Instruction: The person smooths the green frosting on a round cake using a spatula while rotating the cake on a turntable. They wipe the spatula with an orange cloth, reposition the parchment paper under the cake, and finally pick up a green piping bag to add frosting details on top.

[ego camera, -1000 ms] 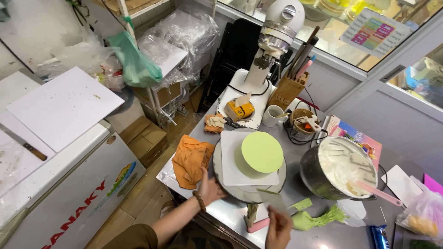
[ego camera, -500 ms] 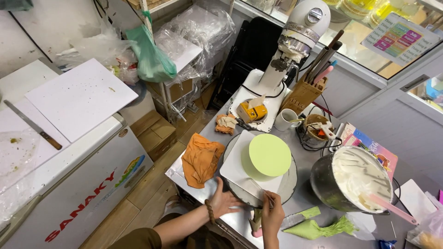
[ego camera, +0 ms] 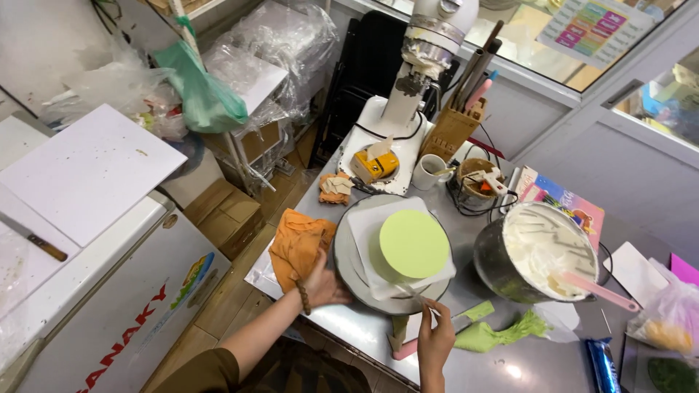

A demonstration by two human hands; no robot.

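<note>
Fingers (ego camera: 329, 271) of the left hand (ego camera: 320, 280) lay spread flat against the near-left rim of the round turntable (ego camera: 349, 273), gripping nothing. To their left a soft orange cloth (ego camera: 297, 244) sat crumpled on the steel desk (ego camera: 349, 327). On the turntable, on a white square board (ego camera: 368, 225), stood the pale green cake (ego camera: 413, 244), smooth, drum-shaped, near the desk's middle. Its coating looked soft and easily marked, so I judged it best moved by the stiff board or turntable rim, never by its sides. Nearer, the right hand (ego camera: 435, 342) had its fingers pinched together on a thin tool whose kind I couldn't make out. Far right stood a metal bowl (ego camera: 502, 266) of white cream with a pink spatula (ego camera: 601, 291).
</note>
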